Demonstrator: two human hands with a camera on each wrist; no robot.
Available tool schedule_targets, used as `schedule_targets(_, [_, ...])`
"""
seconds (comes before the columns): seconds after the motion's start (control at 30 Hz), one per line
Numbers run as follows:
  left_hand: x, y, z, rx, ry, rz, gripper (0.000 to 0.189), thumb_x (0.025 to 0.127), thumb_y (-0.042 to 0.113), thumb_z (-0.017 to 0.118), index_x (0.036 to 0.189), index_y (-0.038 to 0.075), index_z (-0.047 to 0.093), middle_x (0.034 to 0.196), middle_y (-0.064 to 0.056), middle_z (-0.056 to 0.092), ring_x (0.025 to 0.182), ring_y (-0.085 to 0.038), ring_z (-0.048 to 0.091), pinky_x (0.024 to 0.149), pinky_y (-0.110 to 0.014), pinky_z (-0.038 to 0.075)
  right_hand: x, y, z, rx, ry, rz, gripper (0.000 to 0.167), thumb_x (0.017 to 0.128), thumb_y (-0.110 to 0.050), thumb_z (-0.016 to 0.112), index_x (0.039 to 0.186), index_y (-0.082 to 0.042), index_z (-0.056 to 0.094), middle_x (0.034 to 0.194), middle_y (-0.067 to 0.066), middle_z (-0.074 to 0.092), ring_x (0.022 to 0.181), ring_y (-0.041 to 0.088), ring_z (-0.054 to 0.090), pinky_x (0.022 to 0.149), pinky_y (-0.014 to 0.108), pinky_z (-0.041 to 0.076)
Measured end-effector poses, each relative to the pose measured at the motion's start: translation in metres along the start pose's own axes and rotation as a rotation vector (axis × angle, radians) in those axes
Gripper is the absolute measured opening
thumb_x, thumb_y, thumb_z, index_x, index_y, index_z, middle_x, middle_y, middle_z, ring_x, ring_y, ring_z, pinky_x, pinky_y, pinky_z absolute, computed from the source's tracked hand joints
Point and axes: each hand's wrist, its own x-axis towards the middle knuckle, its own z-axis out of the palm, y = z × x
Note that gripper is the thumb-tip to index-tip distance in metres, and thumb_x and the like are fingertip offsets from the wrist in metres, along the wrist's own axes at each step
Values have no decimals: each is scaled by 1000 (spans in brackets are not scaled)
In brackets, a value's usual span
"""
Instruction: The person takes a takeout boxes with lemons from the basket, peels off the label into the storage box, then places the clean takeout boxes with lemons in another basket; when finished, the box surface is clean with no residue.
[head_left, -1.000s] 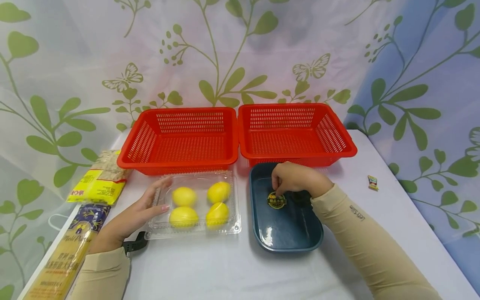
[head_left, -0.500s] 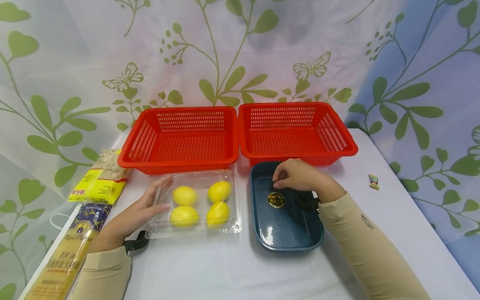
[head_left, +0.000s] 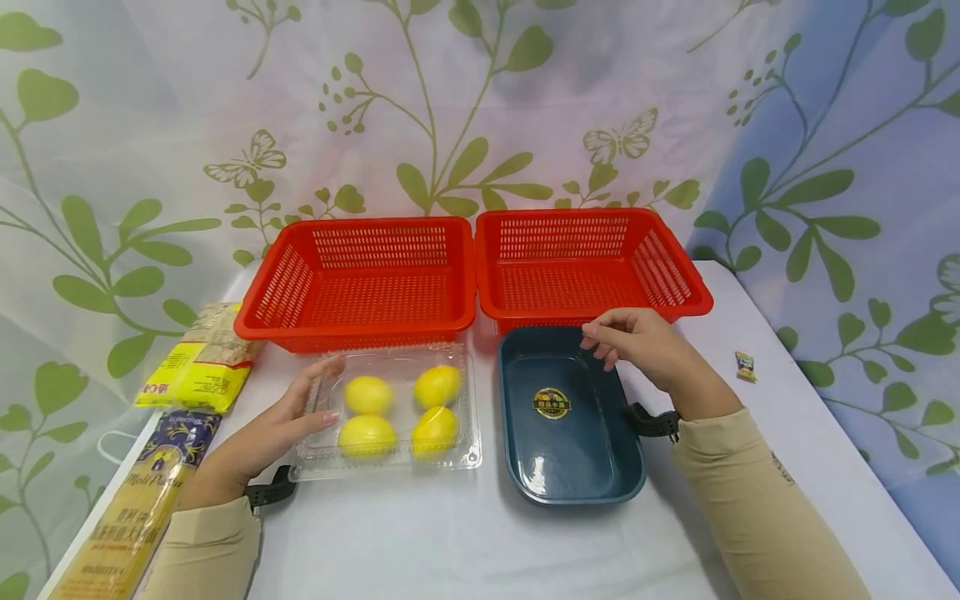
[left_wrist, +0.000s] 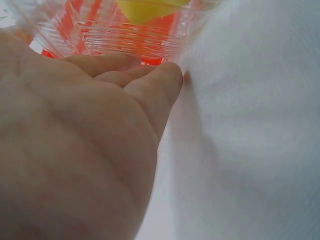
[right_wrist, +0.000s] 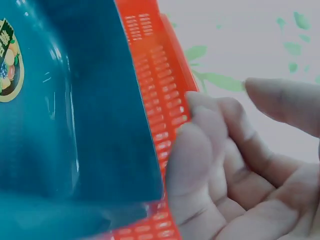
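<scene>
1. Dark-blue, glossy, round-cornered oblong tray (head_left: 577,471) is seen on a white-covered table (head_left: 375,533), just in front of a red perforated plastic basket (head_left: 551,287); a black-and-gold, fruit-decorated round label (head_left: 552,403) is shown on its floor.

2. Over the past second, the right hand (head_left: 652,350) has been lifted from beside that label to the tray's far right rim. Nothing is held: the thumb is parted from loosely bent fingers (a pinch was formed there a second earlier).

3. By that move, work at the label seems to have been finished or paused; the label itself has been left in place.

4. No change is shown in the left hand (head_left: 273,421), spread along the left edge of a clear, ribbed plastic lidded box (head_left: 471,425) containing four yellow oval fruits (head_left: 367,435). Its fingers are kept apart, not clamped; whether the box is touched cannot be told.

5. Much is cut off: the label and a fruit are cropped in the wrist views, and the long, yellow pasta packet (head_left: 123,517) is trimmed at lower left. The label's fixing cannot be made out.
</scene>
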Motion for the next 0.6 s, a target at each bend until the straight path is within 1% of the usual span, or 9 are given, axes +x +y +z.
schedule_targets(0.1, [-2, 0, -1, 8, 3, -4, 77, 106, 16, 62, 169, 29, 19, 173, -10, 12, 157, -40, -2, 111, -82, 1, -1, 8, -7, 180, 36, 24, 39, 106, -22, 68, 114, 16, 65, 102, 25, 71, 83, 32, 65, 72, 32, 61])
schedule_targets(0.17, [-3, -1, -1, 12, 5, -12, 77, 106, 17, 62, 169, 30, 19, 173, -9, 13, 157, -40, -3, 110, -83, 0, -2, 15, -12, 294, 46, 46, 38, 107, -24, 66, 112, 14, 67, 98, 21, 72, 80, 27, 65, 72, 31, 61])
schedule_targets(0.23, [-3, -2, 0, 14, 11, -14, 76, 106, 17, 62, 168, 31, 20, 173, -9, 13, 157, -40, -3, 109, -84, 0, -2, 24, -17, 391, 49, 70, 35, 108, -24, 64, 107, 10, 71, 93, 15, 73, 77, 23, 65, 71, 31, 60])
schedule_targets(0.33, [-4, -2, 0, 16, 17, -11, 76, 106, 17, 63, 168, 30, 20, 173, -9, 14, 157, -40, -3, 110, -83, -1, -2, 35, -21, 525, 68, 135, 33, 108, -28, 63, 97, 0, 75, 88, 9, 73, 77, 19, 65, 72, 29, 59])
schedule_targets(0.43, [-3, -3, 0, 22, 18, -1, 77, 106, 17, 63, 168, 30, 20, 173, -9, 14, 157, -39, -2, 111, -82, 0, -3, 45, -25, 663, 109, 201, 30, 108, -30, 64, 92, -7, 72, 86, 5, 70, 78, 18, 64, 72, 28, 58])
schedule_targets(0.5, [-2, -4, -1, 27, 19, 2, 77, 106, 16, 63, 168, 30, 21, 173, -9, 14, 157, -38, -1, 112, -81, 0, -3, 50, -26, 758, 138, 216, 26, 107, -31, 64, 94, -9, 69, 87, 5, 69, 79, 17, 63, 73, 28, 58])
schedule_targets(0.6, [-1, -4, -1, 27, 20, 11, 76, 105, 16, 63, 168, 29, 21, 173, -9, 15, 157, -38, 0, 113, -80, 1, -3, 55, -27, 880, 185, 216, 22, 106, -31, 66, 107, -10, 64, 93, 6, 69, 82, 18, 62, 77, 28, 59])
